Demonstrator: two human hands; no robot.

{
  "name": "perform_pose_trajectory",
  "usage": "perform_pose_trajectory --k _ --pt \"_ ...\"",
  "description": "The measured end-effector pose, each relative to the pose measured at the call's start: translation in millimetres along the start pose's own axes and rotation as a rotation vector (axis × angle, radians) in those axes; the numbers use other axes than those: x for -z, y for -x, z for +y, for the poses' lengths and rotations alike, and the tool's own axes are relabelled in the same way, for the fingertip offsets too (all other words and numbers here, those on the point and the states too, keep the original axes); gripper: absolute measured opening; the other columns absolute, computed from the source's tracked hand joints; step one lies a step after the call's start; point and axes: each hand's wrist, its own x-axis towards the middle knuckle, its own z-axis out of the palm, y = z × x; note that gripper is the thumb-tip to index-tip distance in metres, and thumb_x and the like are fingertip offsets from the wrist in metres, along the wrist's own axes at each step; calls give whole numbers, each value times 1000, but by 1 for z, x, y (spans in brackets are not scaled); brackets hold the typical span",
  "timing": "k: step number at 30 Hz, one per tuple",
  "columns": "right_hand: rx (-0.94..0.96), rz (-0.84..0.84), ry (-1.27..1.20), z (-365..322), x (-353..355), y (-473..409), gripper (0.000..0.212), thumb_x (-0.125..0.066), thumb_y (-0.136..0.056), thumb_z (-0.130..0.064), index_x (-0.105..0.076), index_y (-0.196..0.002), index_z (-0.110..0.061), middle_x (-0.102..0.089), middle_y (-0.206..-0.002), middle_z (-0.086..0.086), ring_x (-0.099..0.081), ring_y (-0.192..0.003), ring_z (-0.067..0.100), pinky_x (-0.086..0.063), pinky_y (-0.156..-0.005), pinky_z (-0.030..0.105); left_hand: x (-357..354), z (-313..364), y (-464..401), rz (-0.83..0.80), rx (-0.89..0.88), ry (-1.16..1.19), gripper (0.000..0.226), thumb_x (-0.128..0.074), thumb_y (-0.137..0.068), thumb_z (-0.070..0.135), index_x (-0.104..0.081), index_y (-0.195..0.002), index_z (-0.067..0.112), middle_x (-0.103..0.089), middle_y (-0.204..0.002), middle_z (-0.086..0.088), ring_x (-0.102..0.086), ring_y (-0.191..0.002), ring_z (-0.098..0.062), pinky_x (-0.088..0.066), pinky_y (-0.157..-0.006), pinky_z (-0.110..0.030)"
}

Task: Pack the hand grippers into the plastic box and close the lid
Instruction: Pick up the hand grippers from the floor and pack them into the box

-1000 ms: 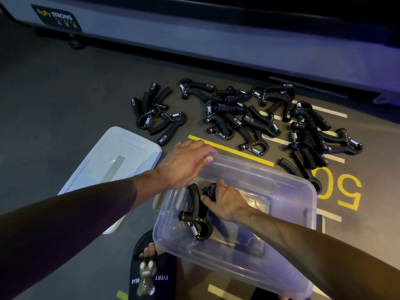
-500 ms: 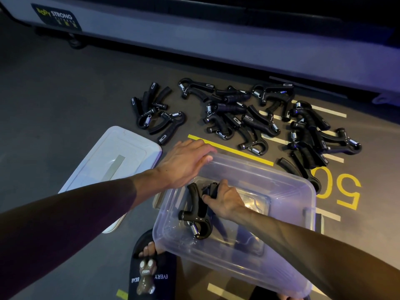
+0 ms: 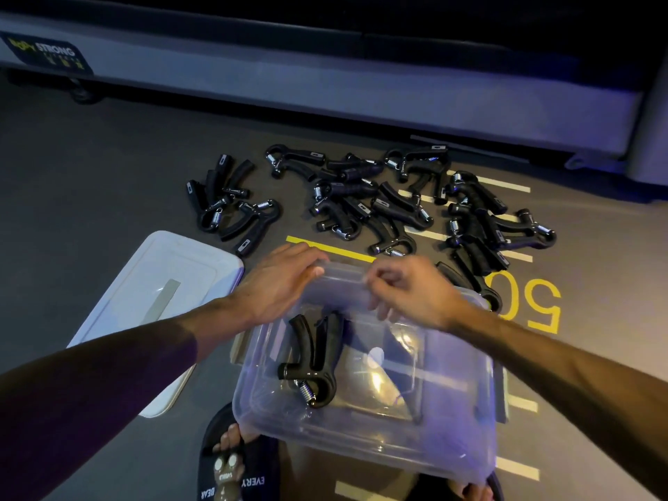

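Observation:
A clear plastic box (image 3: 452, 442) stands on the floor in front of me. One black hand gripper (image 3: 312, 359) lies inside it at the left. My left hand (image 3: 278, 283) holds the box's far left rim. My right hand (image 3: 408, 289) hovers over the far rim, empty, fingers loosely curled. The white lid (image 3: 159, 294) lies flat on the floor left of the box. Several black hand grippers (image 3: 365, 204) lie scattered on the floor beyond the box, with a small group (image 3: 231, 204) further left.
A grey machine base (image 3: 325, 92) with a caster wheel (image 3: 81, 94) runs along the back. Yellow "50" (image 3: 535, 305) and white lines mark the dark floor. My feet in black sandals (image 3: 231, 464) are right under the box's near edge.
My right hand has let go of the hand gripper in the box and risen out to the far rim. The left hand stays on the rim.

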Motion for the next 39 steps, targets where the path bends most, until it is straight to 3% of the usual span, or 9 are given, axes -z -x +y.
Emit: perform_pose_trajectory --k 4,8,12,16,20,28,32,37,39 --pt "-57 293 211 44 78 -20 16 -58 -95 -20 -68 -85 -13 -73 -71 6 -67 -56 20 -52 -51 27 -3 -4 -1 27 -37 -9 27 -43 -102 34 -62 -116 20 -63 -111 4 -53 -99 -17 -37 -87 -27" --pt "-370 106 754 125 102 -33 13 -59 -89 -28 -70 -88 -21 -71 -87 9 -68 -78 30 -55 -68 34 -7 -8 0 52 -48 -32 21 -41 -104 35 -57 -114 26 -59 -110 11 -49 -94 -13 -36 -84 -27" --pt "-391 67 816 144 76 -29 38 -64 -91 -40 -59 -123 -19 -68 -115 12 -66 -101 35 -55 -83 40 -8 -8 0 68 -42 -43 23 -42 -104 36 -58 -116 26 -57 -108 14 -45 -90 -10 -32 -80 -24" --pt "-424 50 981 151 65 -35 40 -55 -98 -30 -45 -135 -19 -66 -119 12 -66 -106 32 -50 -80 38 -7 -6 0 77 -55 -42 23 -42 -104 33 -60 -115 23 -55 -105 15 -41 -87 -7 -25 -82 -19" --pt "-418 158 797 160 69 -29 32 -66 -90 -42 -64 -115 -22 -71 -110 9 -67 -97 33 -54 -80 36 -4 -4 1 85 -57 -39 22 -43 -104 32 -60 -115 23 -56 -105 15 -42 -88 -7 -23 -80 -18" --pt "-123 433 -125 93 114 -26 21 -78 -81 -3 -64 -86 -19 -65 -77 1 -60 -66 5 -47 -70 24 -3 -4 1 3 -20 -31 35 -34 -104 45 -59 -121 29 -60 -113 10 -52 -101 -16 -36 -87 -27" --pt "-10 452 -265 18 121 -25 14 -75 -81 -6 -70 -93 -11 -65 -82 14 -58 -75 23 -47 -74 35 13 6 -1 -50 3 97 49 -37 -98 57 -58 -133 32 -60 -119 12 -51 -114 -11 -41 -102 -36" --pt "-2 330 -264 -44 80 -17 14 -79 -77 -3 -66 -77 -10 -61 -72 16 -49 -61 19 -39 -55 26 45 67 -6 53 39 562 55 -67 -81 59 -61 -129 32 -67 -106 9 -66 -87 -11 -52 -84 -26" --pt "-27 320 -286 -57 58 -17 18 -80 -74 -1 -66 -73 -13 -65 -68 11 -53 -58 17 -41 -53 24 51 84 -9 41 69 536 60 -72 -71 65 -60 -123 38 -70 -100 9 -68 -72 -14 -54 -72 -29"
